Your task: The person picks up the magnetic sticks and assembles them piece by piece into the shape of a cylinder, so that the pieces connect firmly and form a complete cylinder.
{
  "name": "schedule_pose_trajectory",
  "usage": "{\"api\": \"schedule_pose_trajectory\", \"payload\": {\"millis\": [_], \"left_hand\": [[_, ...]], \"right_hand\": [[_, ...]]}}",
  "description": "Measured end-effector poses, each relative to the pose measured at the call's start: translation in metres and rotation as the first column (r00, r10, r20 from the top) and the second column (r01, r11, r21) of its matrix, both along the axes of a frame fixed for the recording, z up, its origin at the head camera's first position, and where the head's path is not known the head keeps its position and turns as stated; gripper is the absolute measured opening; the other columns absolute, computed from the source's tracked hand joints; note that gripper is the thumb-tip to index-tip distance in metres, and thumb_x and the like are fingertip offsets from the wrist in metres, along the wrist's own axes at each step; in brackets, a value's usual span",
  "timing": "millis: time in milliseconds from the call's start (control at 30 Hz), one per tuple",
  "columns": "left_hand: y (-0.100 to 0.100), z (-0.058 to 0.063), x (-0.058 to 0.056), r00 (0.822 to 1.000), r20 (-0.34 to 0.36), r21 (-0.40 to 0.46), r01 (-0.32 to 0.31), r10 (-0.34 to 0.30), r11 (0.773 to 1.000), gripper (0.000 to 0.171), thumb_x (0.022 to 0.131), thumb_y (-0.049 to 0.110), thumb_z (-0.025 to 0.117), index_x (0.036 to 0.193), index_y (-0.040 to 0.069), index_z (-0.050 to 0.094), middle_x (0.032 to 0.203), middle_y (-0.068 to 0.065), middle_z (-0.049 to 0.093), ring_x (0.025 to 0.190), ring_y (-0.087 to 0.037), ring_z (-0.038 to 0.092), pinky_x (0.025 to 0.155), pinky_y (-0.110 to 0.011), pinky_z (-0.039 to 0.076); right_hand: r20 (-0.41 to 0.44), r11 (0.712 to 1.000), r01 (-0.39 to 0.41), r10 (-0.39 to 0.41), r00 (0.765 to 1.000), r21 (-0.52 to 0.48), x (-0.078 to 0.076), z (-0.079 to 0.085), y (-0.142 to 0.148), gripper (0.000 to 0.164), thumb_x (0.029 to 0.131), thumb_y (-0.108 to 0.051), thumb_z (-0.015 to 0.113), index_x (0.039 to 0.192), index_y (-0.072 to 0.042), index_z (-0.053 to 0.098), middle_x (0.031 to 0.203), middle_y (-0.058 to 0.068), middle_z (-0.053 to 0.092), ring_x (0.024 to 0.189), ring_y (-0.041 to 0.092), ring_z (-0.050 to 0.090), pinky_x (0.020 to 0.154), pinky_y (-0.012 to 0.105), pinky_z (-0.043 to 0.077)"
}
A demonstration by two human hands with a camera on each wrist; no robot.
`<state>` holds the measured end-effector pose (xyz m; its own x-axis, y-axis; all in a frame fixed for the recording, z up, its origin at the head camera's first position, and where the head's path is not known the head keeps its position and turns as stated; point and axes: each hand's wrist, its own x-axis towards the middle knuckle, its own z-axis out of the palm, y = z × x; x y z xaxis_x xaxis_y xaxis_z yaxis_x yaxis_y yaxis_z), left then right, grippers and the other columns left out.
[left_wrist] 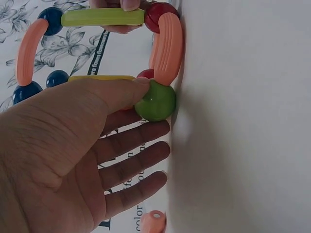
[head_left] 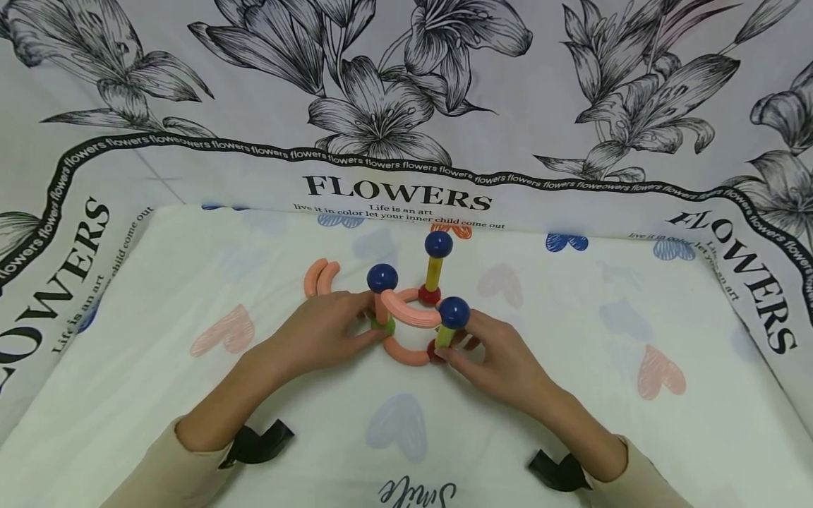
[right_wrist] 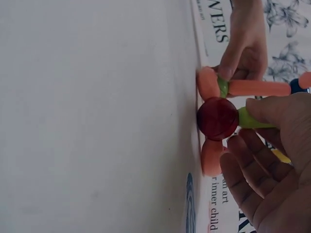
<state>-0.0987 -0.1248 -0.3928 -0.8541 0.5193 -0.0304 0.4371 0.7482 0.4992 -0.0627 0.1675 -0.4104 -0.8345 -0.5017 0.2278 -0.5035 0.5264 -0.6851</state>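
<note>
A frame of toy balls and rods stands on the cloth between both hands. Curved orange rods point(head_left: 405, 355) form its base, joining a green ball point(left_wrist: 156, 101) and red balls point(right_wrist: 217, 119). My left hand point(head_left: 324, 328) pinches the green ball, thumb on its near side. The right hand point(head_left: 502, 356) pinches an upright yellow-green rod point(left_wrist: 104, 17) between thumb and fingers. This rod and an orange post carry blue balls point(head_left: 382, 278), bridged by a curved orange rod point(head_left: 411, 312). At the back, a yellow rod point(head_left: 434, 274) holds up another blue ball point(head_left: 438, 244).
Two loose curved orange rods point(head_left: 315, 277) lie just beyond the left hand. The white cloth point(head_left: 305, 430) has printed hearts, and a flowered border point(head_left: 394, 190) runs along the back. Black straps point(head_left: 259, 444) hang at both wrists.
</note>
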Motion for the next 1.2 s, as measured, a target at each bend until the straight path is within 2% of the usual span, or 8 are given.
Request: {"api": "schedule_pose_trajectory", "payload": {"millis": [233,400,533,633,867,1200], "left_hand": [[-0.003,0.003,0.0,0.999,-0.046,0.049,0.016,-0.013,0.999,0.016,0.093,0.037,0.082,0.1,0.029,0.07,0.094,0.019,0.072,0.098,-0.006,0.07,0.093,-0.035,0.056],[-0.002,0.005,0.001,0.998,-0.058,0.06,0.007,-0.004,0.998,0.016,0.092,0.038,0.083,0.099,0.027,0.074,0.095,0.017,0.075,0.099,-0.008,0.074,0.087,-0.033,0.059],[-0.002,0.004,0.002,0.999,-0.052,0.061,0.0,0.003,0.998,0.015,0.092,0.039,0.084,0.097,0.028,0.074,0.094,0.018,0.076,0.098,-0.007,0.075,0.086,-0.032,0.059],[-0.001,0.003,0.003,0.998,-0.056,0.066,0.0,0.004,0.998,0.015,0.092,0.039,0.083,0.095,0.029,0.073,0.092,0.019,0.075,0.097,-0.007,0.075,0.087,-0.032,0.059],[0.0,0.003,0.006,0.997,-0.08,0.082,0.007,-0.001,0.997,0.013,0.092,0.036,0.083,0.095,0.028,0.073,0.092,0.019,0.075,0.095,-0.006,0.075,0.086,-0.031,0.058],[0.006,0.0,0.011,0.995,-0.101,0.067,0.007,-0.001,0.998,0.012,0.093,0.035,0.082,0.095,0.029,0.072,0.091,0.016,0.076,0.09,-0.005,0.072,0.077,-0.027,0.058]], "right_hand": [[-0.033,1.0,-0.015,0.015,0.999,0.003,-0.002,0.0,0.002,0.036,0.09,-0.011,0.085,0.122,-0.014,0.068,0.102,-0.006,0.077,0.091,0.007,0.073,0.079,0.028,0.064],[-0.041,1.0,-0.012,0.013,0.999,0.02,-0.004,0.0,0.004,0.034,0.091,-0.011,0.084,0.12,-0.015,0.068,0.104,-0.006,0.077,0.095,0.007,0.074,0.082,0.027,0.064],[-0.037,1.0,-0.017,0.018,0.999,0.021,-0.004,0.0,0.006,0.046,0.091,-0.01,0.083,0.134,-0.015,0.065,0.106,-0.005,0.077,0.098,0.008,0.074,0.083,0.028,0.064],[-0.045,1.0,-0.02,0.021,0.999,0.017,-0.004,0.0,0.007,0.05,0.091,-0.009,0.083,0.137,-0.016,0.064,0.106,-0.005,0.077,0.098,0.008,0.074,0.083,0.029,0.064],[-0.065,1.0,-0.023,0.024,0.998,0.016,-0.006,-0.002,0.009,0.039,0.092,-0.007,0.082,0.127,-0.014,0.067,0.106,-0.003,0.077,0.097,0.01,0.075,0.082,0.029,0.065],[-0.059,1.0,0.005,-0.004,0.998,0.016,-0.009,-0.005,0.015,0.038,0.093,-0.005,0.079,0.128,-0.013,0.065,0.111,-0.001,0.078,0.103,0.015,0.077,0.083,0.029,0.065]]}}
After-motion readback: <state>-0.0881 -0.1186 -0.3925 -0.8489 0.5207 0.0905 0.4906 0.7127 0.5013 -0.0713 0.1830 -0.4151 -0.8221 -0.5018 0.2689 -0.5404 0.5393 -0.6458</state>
